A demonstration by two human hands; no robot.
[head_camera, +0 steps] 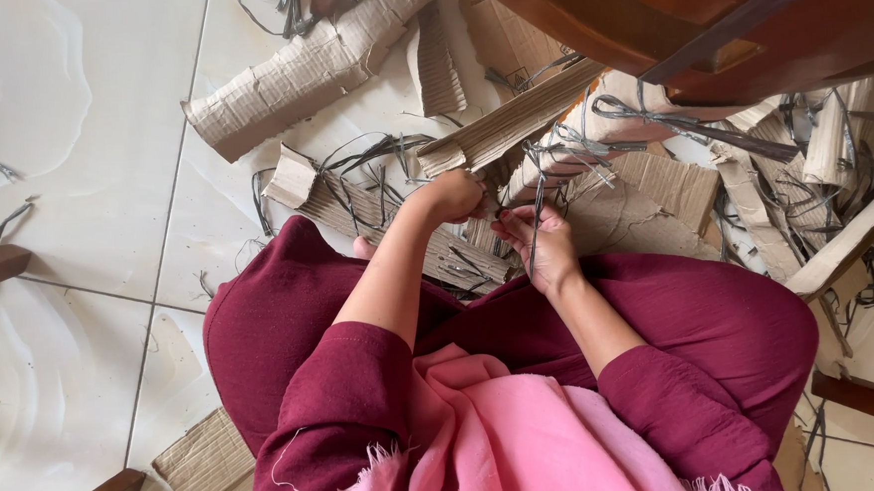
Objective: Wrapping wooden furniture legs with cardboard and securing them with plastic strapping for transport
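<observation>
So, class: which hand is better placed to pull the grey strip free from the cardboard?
Probably the right hand: the grey strip runs down through its fingers. The left hand sits against the cardboard.

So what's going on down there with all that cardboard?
A person in dark red clothes and a pink scarf sits on a white tiled floor. Both hands meet over a pile of torn cardboard. The left hand is closed at the edge of a cardboard strip, and the right hand pinches thin grey strands. More grey strands and cardboard scraps lie scattered around, next to dark wooden furniture.
</observation>
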